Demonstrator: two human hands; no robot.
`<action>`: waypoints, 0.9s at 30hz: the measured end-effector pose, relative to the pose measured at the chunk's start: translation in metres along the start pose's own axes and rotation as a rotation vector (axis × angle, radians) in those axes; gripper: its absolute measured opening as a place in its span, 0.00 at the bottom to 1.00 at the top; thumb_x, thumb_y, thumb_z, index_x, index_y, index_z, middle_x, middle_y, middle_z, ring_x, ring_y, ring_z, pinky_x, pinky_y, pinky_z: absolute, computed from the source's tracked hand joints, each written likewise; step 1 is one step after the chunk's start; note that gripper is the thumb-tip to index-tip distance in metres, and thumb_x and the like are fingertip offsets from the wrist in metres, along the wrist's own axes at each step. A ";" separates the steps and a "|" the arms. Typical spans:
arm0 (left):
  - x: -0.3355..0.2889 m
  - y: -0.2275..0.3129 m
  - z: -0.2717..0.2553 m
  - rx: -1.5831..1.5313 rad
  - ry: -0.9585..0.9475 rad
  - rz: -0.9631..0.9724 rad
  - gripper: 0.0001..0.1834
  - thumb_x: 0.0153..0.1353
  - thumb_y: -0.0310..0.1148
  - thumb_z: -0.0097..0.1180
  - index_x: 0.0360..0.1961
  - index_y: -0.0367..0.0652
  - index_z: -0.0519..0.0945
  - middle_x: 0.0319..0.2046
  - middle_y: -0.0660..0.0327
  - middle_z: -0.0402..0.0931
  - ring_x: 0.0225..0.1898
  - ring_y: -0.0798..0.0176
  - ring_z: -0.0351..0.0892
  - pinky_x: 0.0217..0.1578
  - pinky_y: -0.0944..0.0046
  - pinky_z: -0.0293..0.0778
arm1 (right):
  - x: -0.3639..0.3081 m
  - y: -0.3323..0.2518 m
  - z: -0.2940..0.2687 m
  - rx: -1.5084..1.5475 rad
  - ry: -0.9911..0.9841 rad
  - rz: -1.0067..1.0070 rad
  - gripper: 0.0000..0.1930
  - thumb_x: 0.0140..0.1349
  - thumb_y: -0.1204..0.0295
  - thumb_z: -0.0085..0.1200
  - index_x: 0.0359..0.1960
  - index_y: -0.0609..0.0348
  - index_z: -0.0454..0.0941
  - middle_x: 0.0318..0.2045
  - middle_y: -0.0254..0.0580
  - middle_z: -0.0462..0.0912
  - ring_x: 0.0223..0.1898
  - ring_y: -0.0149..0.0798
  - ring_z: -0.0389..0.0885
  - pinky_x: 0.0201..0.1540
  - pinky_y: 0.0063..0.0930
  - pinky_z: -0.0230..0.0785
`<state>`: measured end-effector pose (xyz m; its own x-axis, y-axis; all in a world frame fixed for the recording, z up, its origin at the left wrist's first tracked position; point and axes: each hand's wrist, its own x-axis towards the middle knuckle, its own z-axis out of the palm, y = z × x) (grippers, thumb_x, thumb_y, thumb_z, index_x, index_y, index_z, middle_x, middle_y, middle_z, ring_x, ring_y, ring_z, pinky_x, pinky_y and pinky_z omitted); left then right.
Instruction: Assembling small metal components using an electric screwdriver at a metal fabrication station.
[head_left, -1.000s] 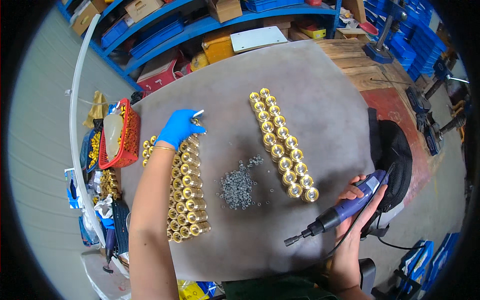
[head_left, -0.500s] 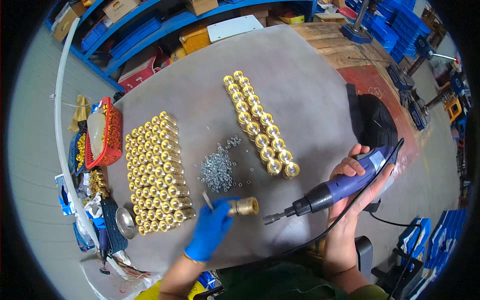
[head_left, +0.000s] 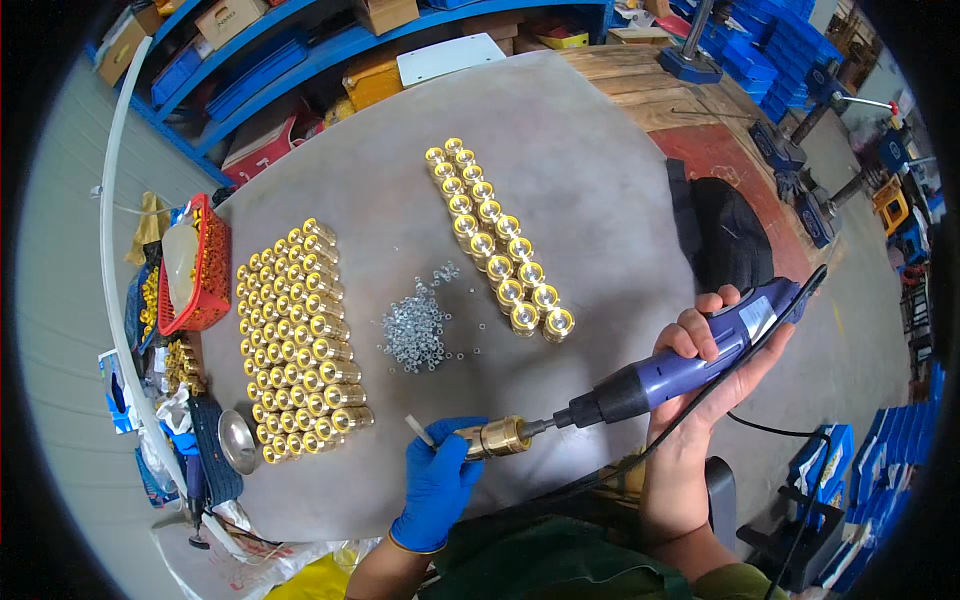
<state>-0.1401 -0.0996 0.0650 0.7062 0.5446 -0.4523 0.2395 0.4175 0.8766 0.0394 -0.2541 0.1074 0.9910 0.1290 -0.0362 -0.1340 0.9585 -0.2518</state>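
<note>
My left hand (head_left: 437, 490), in a blue glove, is closed around a brass fitting (head_left: 500, 437) that lies sideways with its mouth to the right. A thin pale stick (head_left: 419, 430) also pokes out between the gloved fingers. Bare, my right hand (head_left: 692, 335) grips a purple electric screwdriver (head_left: 660, 380) by its body. The screwdriver's grey bit (head_left: 540, 426) reaches into the fitting's mouth; its tip is hidden inside. Beyond the left hand lies a heap of small silver nuts (head_left: 415, 328) on the grey tabletop (head_left: 590, 180).
A block of brass fittings (head_left: 300, 345) stands at the left, and a double row of fittings (head_left: 490, 235) farther back. A red basket (head_left: 205, 270) and metal bowl (head_left: 237, 442) line the left edge. The screwdriver's black cable (head_left: 640, 458) runs below my right hand.
The fitting in my left hand and the screwdriver have come together, and the bit is now inside the fitting's mouth. The whole view has shifted slightly.
</note>
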 end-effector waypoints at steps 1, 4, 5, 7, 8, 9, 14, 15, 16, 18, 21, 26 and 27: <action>0.000 0.000 0.001 0.000 -0.001 0.001 0.12 0.57 0.27 0.44 0.38 0.35 0.77 0.29 0.62 0.75 0.27 0.75 0.69 0.24 0.76 0.66 | 0.000 -0.001 0.000 -0.017 -0.012 -0.003 0.30 0.53 0.39 0.47 0.37 0.56 0.68 0.29 0.39 0.75 0.16 0.27 0.66 0.20 0.20 0.61; 0.000 -0.001 0.003 -0.018 -0.012 -0.018 0.11 0.57 0.28 0.45 0.37 0.35 0.77 0.28 0.61 0.75 0.27 0.74 0.70 0.23 0.77 0.66 | 0.000 -0.003 0.001 -0.052 -0.011 -0.012 0.30 0.52 0.38 0.47 0.36 0.56 0.67 0.27 0.38 0.75 0.15 0.27 0.65 0.19 0.20 0.60; 0.001 -0.002 0.003 -0.060 -0.022 -0.021 0.11 0.58 0.28 0.46 0.37 0.35 0.77 0.28 0.61 0.75 0.27 0.73 0.71 0.24 0.76 0.67 | 0.000 -0.003 0.001 -0.069 0.001 -0.017 0.30 0.52 0.38 0.47 0.35 0.56 0.67 0.27 0.38 0.74 0.15 0.27 0.65 0.19 0.20 0.60; 0.001 -0.002 0.005 -0.100 -0.031 -0.023 0.10 0.58 0.29 0.46 0.36 0.35 0.77 0.29 0.60 0.75 0.27 0.72 0.72 0.24 0.76 0.68 | 0.000 -0.003 0.000 -0.073 0.016 -0.020 0.30 0.52 0.38 0.47 0.35 0.56 0.67 0.27 0.37 0.74 0.15 0.27 0.65 0.19 0.20 0.59; 0.001 -0.001 0.008 -0.102 -0.009 -0.008 0.10 0.58 0.29 0.46 0.36 0.35 0.76 0.29 0.60 0.75 0.27 0.72 0.73 0.25 0.75 0.70 | 0.000 -0.003 -0.001 -0.077 0.033 -0.022 0.30 0.52 0.38 0.47 0.35 0.55 0.67 0.26 0.37 0.74 0.15 0.27 0.65 0.19 0.20 0.59; 0.001 0.000 0.010 -0.103 0.014 0.007 0.10 0.58 0.30 0.47 0.35 0.35 0.76 0.29 0.60 0.75 0.28 0.71 0.74 0.26 0.74 0.71 | 0.000 -0.002 -0.001 -0.076 0.034 -0.022 0.30 0.52 0.38 0.47 0.35 0.55 0.67 0.26 0.37 0.74 0.15 0.27 0.65 0.19 0.20 0.59; 0.003 -0.003 0.011 -0.087 0.016 -0.020 0.10 0.59 0.33 0.49 0.34 0.36 0.76 0.29 0.59 0.75 0.28 0.69 0.74 0.27 0.73 0.73 | 0.001 0.000 -0.005 -0.104 0.070 -0.053 0.30 0.52 0.37 0.46 0.34 0.55 0.67 0.25 0.36 0.73 0.14 0.27 0.64 0.18 0.20 0.58; 0.003 -0.004 0.012 -0.089 0.015 0.014 0.11 0.59 0.34 0.49 0.34 0.36 0.76 0.29 0.59 0.75 0.28 0.69 0.74 0.26 0.72 0.73 | 0.002 0.000 -0.006 -0.103 0.072 -0.054 0.30 0.52 0.37 0.46 0.34 0.55 0.67 0.25 0.36 0.73 0.14 0.27 0.64 0.18 0.20 0.58; 0.003 -0.006 0.013 -0.087 0.015 0.013 0.11 0.59 0.34 0.49 0.34 0.36 0.76 0.29 0.59 0.75 0.28 0.69 0.74 0.26 0.72 0.73 | 0.002 0.000 -0.007 -0.106 0.084 -0.042 0.30 0.52 0.38 0.46 0.34 0.55 0.67 0.24 0.36 0.72 0.13 0.27 0.64 0.18 0.20 0.58; 0.005 -0.013 0.012 -0.087 0.062 0.056 0.11 0.59 0.35 0.49 0.33 0.36 0.76 0.29 0.59 0.75 0.28 0.69 0.74 0.25 0.72 0.73 | 0.004 0.001 -0.009 -0.106 0.096 -0.032 0.30 0.52 0.38 0.46 0.34 0.55 0.67 0.24 0.35 0.72 0.13 0.27 0.64 0.18 0.20 0.58; 0.008 -0.017 0.013 -0.089 0.078 0.132 0.11 0.58 0.35 0.51 0.32 0.36 0.76 0.29 0.59 0.75 0.28 0.69 0.74 0.25 0.72 0.73 | 0.005 0.002 -0.014 -0.096 0.160 0.000 0.30 0.53 0.37 0.44 0.33 0.55 0.67 0.24 0.35 0.72 0.13 0.27 0.64 0.18 0.21 0.59; 0.033 -0.005 0.001 0.188 0.039 0.203 0.19 0.53 0.29 0.57 0.46 0.36 0.70 0.28 0.62 0.74 0.28 0.69 0.73 0.28 0.70 0.73 | 0.009 -0.019 -0.023 0.005 -0.064 -0.101 0.31 0.55 0.41 0.45 0.43 0.59 0.69 0.35 0.43 0.77 0.16 0.29 0.66 0.20 0.21 0.61; 0.040 -0.003 0.001 0.277 0.043 0.334 0.27 0.51 0.27 0.59 0.53 0.37 0.66 0.28 0.63 0.73 0.28 0.69 0.73 0.30 0.70 0.72 | 0.011 -0.028 -0.027 0.031 -0.177 -0.112 0.32 0.55 0.42 0.46 0.47 0.60 0.68 0.41 0.47 0.76 0.18 0.29 0.66 0.21 0.21 0.61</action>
<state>-0.1119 -0.0797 0.0446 0.7483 0.6488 -0.1382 0.1764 0.0062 0.9843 0.0543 -0.2861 0.0881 0.9850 0.0609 0.1613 -0.0253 0.9764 -0.2145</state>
